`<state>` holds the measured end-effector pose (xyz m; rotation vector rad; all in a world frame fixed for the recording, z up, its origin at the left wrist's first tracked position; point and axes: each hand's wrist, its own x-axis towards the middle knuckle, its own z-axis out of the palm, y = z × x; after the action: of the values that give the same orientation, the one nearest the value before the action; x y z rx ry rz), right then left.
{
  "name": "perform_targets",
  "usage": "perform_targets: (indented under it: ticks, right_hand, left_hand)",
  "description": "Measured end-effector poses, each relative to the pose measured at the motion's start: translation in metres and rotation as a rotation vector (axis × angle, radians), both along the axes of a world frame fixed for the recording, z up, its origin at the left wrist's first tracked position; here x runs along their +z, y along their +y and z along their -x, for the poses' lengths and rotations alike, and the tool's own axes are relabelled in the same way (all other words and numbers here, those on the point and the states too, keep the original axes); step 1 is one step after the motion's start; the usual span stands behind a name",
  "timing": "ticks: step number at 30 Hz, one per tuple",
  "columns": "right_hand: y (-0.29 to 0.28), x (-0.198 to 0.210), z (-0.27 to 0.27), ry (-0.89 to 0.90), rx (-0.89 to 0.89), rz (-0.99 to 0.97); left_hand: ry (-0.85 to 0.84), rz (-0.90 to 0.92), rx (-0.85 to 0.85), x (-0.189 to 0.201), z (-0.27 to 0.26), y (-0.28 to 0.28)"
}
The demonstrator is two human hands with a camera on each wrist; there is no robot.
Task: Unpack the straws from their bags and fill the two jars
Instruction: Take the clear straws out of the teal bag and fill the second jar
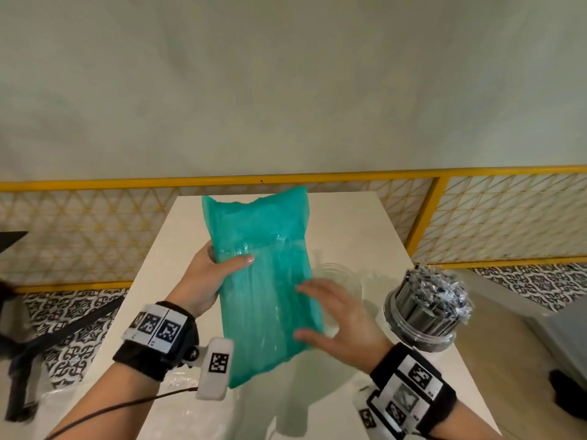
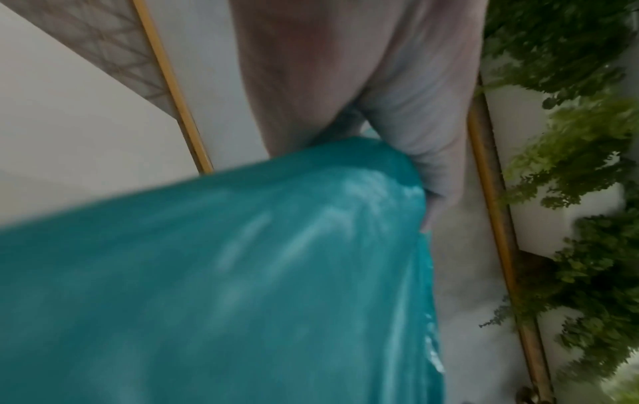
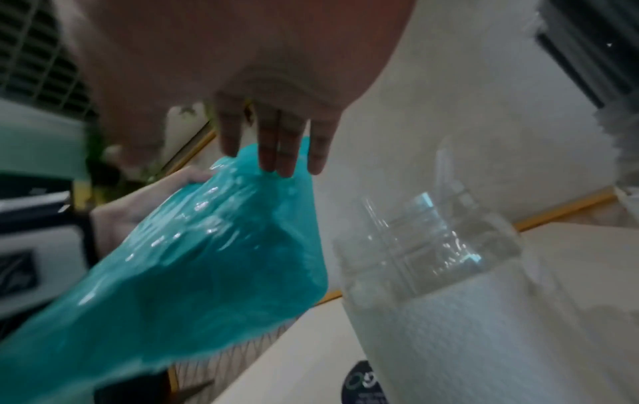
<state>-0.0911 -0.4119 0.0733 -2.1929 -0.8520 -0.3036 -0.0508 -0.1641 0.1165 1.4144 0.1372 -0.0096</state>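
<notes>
A teal plastic bag of straws (image 1: 266,281) is held upright above the table, its ragged mouth upward. My left hand (image 1: 228,263) grips its left edge, thumb across the front and fingers behind; the left wrist view shows the bag (image 2: 242,273) filling the frame under my palm (image 2: 380,123). My right hand (image 1: 317,312) is open, its straight fingers (image 3: 276,142) touching the bag's (image 3: 193,259) right side. An empty clear jar (image 1: 333,274) stands just behind that hand, close in the right wrist view (image 3: 432,240). A second jar (image 1: 422,306), packed with silver-wrapped straws, stands at the right.
The white table (image 1: 365,223) ends at a yellow mesh railing (image 1: 286,178). Crumpled clear plastic (image 1: 178,385) lies near the table's front left. A black stand (image 1: 63,328) is on the floor to the left, and a grey box (image 1: 565,328) sits beyond the right edge.
</notes>
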Motion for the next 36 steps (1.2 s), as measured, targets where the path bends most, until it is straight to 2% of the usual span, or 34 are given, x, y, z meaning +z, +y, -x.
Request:
perform_targets:
  ticks: [2, 4, 12, 17, 19, 22, 26, 31, 36]
  right_hand:
    - [-0.001, 0.016, -0.01, 0.037, -0.178, -0.128]
    - [0.001, 0.029, -0.024, 0.145, -0.286, -0.202]
    - [0.006, 0.04, -0.044, 0.44, -0.382, -0.61]
    - [0.008, 0.029, -0.04, 0.51, -0.356, -0.655]
    - [0.006, 0.029, -0.04, 0.524, -0.327, -0.686]
    - [0.003, 0.034, -0.041, 0.54, -0.256, -0.752]
    - [0.008, 0.038, -0.041, 0.603, -0.2, -0.779]
    - [0.012, 0.051, -0.039, 0.68, -0.136, -0.783]
    - [0.015, 0.082, -0.035, 0.742, -0.029, -0.837]
  left_hand:
    - [-0.022, 0.015, -0.055, 0.002, 0.005, 0.0]
    - [-0.042, 0.031, -0.109, 0.003, 0.011, -0.005]
    - [-0.044, 0.013, -0.17, -0.004, 0.026, -0.024]
    - [-0.04, -0.108, -0.369, -0.012, 0.039, -0.021]
    - [-0.05, -0.122, -0.317, -0.017, 0.04, -0.018]
    - [-0.011, -0.021, -0.111, -0.028, 0.038, -0.012]
    - [0.018, 0.012, -0.082, -0.032, 0.037, -0.011]
    - [-0.041, -0.093, -0.116, -0.035, 0.034, -0.007]
    - [-0.079, -0.336, -0.122, -0.047, 0.035, -0.006]
